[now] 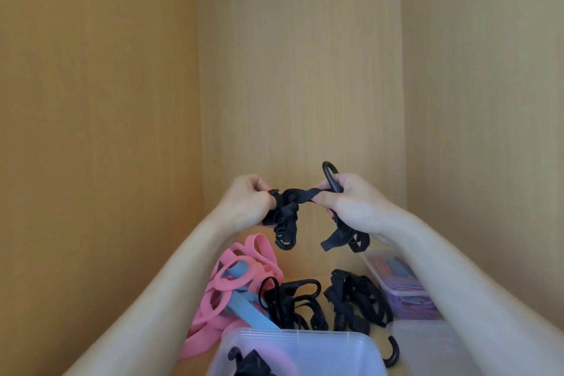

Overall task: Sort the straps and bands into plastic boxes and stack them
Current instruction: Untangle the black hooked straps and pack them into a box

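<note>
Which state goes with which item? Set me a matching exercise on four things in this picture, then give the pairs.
Column one:
1. black strap
2. pink bands
3. clear box
4. box on the right

Column two:
A. nearest the camera, with a black piece inside
B. stretched between the left hand and right hand
C. lying loose on the surface, tangled with a blue band
D. filled with folded pink and blue bands

Pairs: 1-B, 2-C, 3-A, 4-D

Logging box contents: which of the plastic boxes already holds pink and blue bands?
The box on the right, under the right forearm, holds folded pink and blue bands. The near box shows black straps; the lower-right one looks empty.
</note>
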Demonstrator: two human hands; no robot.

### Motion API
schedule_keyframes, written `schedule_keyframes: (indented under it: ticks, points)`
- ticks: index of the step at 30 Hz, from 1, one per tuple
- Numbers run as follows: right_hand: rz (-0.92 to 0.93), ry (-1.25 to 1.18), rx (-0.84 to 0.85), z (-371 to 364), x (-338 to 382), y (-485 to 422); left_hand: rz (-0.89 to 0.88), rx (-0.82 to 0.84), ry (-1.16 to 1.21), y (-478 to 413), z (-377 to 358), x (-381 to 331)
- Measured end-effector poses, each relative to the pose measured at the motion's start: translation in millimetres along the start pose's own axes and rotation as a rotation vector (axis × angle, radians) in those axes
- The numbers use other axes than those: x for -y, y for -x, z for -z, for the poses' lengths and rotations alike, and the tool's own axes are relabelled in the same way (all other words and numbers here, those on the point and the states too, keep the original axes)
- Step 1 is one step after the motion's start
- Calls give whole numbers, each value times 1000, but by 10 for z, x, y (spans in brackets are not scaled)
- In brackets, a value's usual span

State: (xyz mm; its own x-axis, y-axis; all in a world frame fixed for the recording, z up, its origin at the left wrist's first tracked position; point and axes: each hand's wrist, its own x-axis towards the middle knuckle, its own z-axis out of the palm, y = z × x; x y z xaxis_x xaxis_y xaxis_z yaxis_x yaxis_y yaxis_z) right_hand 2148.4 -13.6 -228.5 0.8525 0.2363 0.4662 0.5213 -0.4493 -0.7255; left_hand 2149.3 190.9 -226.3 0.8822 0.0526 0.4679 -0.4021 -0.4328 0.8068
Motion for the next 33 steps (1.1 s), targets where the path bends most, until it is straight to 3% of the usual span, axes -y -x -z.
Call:
schedule_keyframes:
  ticks: [7,13,20,33]
  points:
    - [24,-6,15,-159,92,12,-35,-286,-58,-20,-95,99]
    - [43,-142,103,-440,122,64,-80,-426,148,-60,-84,127]
    - [11,-432,41,-548,142,70,-18,-357,631,-50,-74,33]
    - [-9,-402,68,-693,63,65,101,-208,1010,-51,57,-110]
